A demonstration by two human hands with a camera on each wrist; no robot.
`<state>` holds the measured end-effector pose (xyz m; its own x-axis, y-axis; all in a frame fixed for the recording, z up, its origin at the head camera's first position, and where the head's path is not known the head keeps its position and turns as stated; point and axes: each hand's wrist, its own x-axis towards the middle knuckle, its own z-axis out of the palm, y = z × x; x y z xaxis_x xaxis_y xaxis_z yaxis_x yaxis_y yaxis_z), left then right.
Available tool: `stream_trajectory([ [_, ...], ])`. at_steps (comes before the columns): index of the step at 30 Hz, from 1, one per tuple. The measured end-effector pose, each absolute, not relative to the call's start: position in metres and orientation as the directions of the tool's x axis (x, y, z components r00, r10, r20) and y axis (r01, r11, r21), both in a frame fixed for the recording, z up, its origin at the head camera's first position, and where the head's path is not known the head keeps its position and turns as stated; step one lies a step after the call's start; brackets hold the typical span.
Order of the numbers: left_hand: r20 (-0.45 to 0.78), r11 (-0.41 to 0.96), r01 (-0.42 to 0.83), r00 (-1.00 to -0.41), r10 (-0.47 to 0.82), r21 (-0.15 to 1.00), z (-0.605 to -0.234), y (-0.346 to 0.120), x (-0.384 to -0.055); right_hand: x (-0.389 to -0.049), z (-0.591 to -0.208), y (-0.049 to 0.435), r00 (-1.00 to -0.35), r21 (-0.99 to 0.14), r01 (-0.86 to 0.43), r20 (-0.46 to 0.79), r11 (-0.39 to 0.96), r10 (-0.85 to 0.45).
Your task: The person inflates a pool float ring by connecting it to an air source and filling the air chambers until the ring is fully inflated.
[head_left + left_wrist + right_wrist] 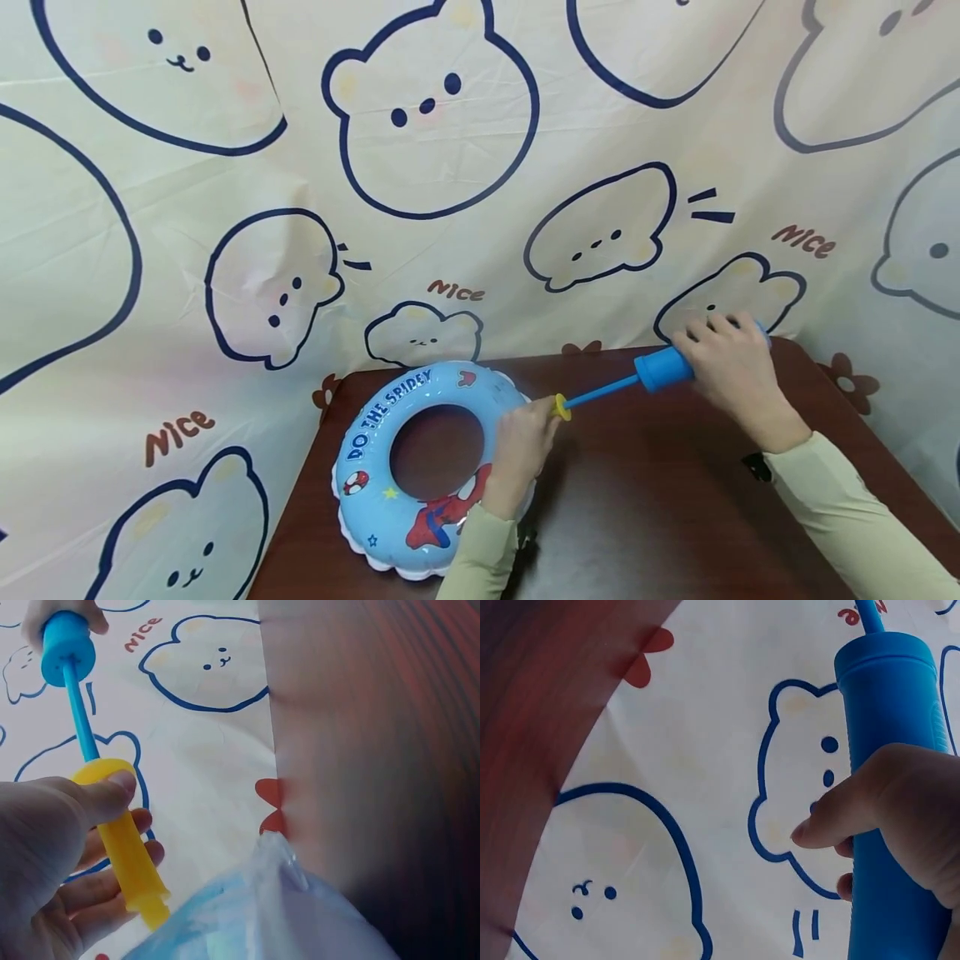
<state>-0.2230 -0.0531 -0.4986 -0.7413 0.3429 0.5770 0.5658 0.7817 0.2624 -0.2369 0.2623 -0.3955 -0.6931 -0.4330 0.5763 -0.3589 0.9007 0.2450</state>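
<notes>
A light blue inflatable swim ring [360, 521], printed with a red cartoon figure and lettering, rests puffed up on the table. My left hand [519, 454] is over its right side and grips the yellow nozzle [126, 847] of a hand pump, thumb near the flange. In the left wrist view the nozzle's stepped tip comes down right at the ring's edge. A thin blue rod [603, 391] links the yellow part to the pump's blue barrel [892, 697]. My right hand [738, 379] wraps round that barrel, up and to the right of the ring.
The dark brown table [660, 517] reaches back to a cream cloth [465, 250] with cartoon bears and the word Nice, hung behind and at the sides. A small black object [757, 467] shows beside the right sleeve.
</notes>
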Motion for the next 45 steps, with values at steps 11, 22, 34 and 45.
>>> stream_trajectory([
  [11, 0.611, 0.798, 0.562, -0.716, 0.337, 0.219, -0.499, -0.047, -0.219, -0.241, -0.417, 0.230, -0.650, 0.271, -0.385, 0.599, 0.882, -0.468],
  [22, 0.651, 0.777, 0.582, -0.690, 0.317, 0.238, -0.501, -0.045, -0.221, -0.246, -0.430, 0.192, -0.636, 0.294, -0.406, 0.589, 0.865, -0.499],
  [34, 0.659, 0.776, 0.594, -0.673, 0.335, 0.212, -0.502, -0.046, -0.219, -0.246, -0.457, 0.159, -0.599, 0.272, -0.432, 0.625, 0.860, -0.500],
  [45, 0.646, 0.747, 0.598, -0.698, 0.308, 0.291, -0.506, -0.051, -0.224, -0.247, -0.444, 0.188, -0.608, 0.265, -0.446, 0.611, 0.855, -0.507],
])
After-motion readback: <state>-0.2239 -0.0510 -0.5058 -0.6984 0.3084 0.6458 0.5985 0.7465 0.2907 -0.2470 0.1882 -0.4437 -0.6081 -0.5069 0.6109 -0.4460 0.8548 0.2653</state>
